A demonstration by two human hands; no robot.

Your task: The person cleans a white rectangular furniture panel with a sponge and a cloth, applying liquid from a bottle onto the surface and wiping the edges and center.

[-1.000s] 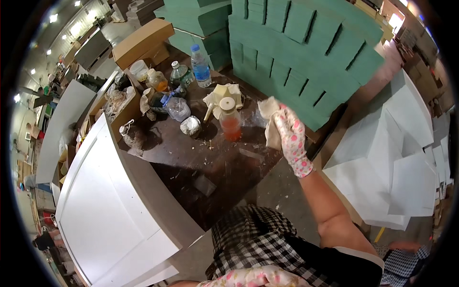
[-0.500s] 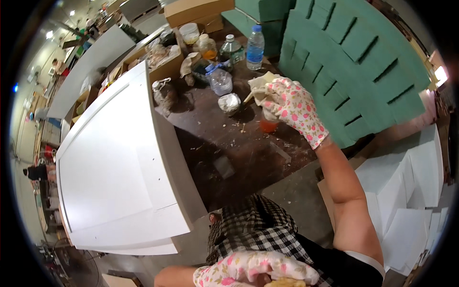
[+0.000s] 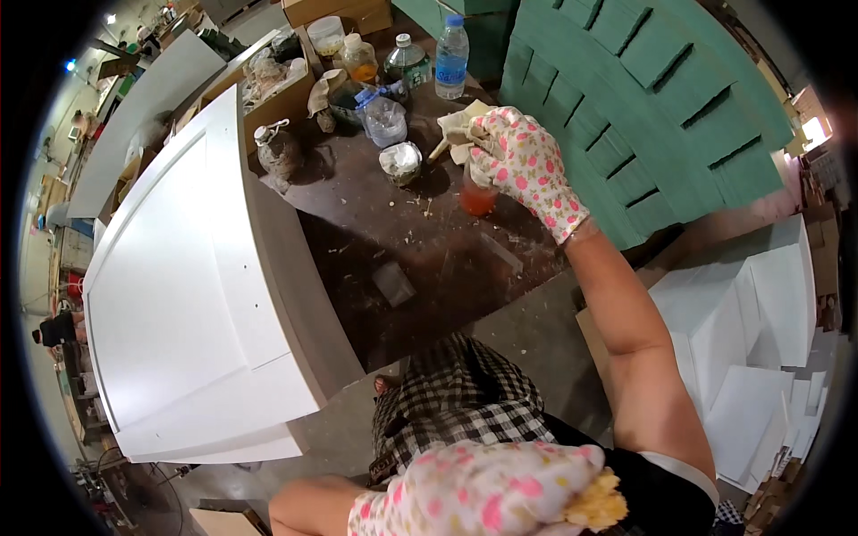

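My right hand (image 3: 518, 165), in a floral-print glove, is closed around the top of a small clear container with red-orange liquid (image 3: 478, 198) standing on the dark table; its fingertips are partly hidden. Behind these fingers lies a crumpled beige cloth (image 3: 458, 127), with a thin stick-like end poking out to its left. Close to my body, at the lower edge, my left hand (image 3: 483, 491) wears a matching glove, its back turned up. Its fingers are folded over a yellow, rough, sponge-like piece (image 3: 597, 505) that sticks out on the right.
Left of the table stands a large white panelled piece (image 3: 179, 295). A foil-covered cup (image 3: 400, 163), a blue-capped water bottle (image 3: 452, 58) and several other bottles crowd the back. Slotted green panels (image 3: 626, 116) rise at right, above white boards (image 3: 742, 295).
The view has shifted, so the tabletop things appear farther up and left. My left hand has turned over, bringing the yellow piece to its right side. My right hand stays at the container.
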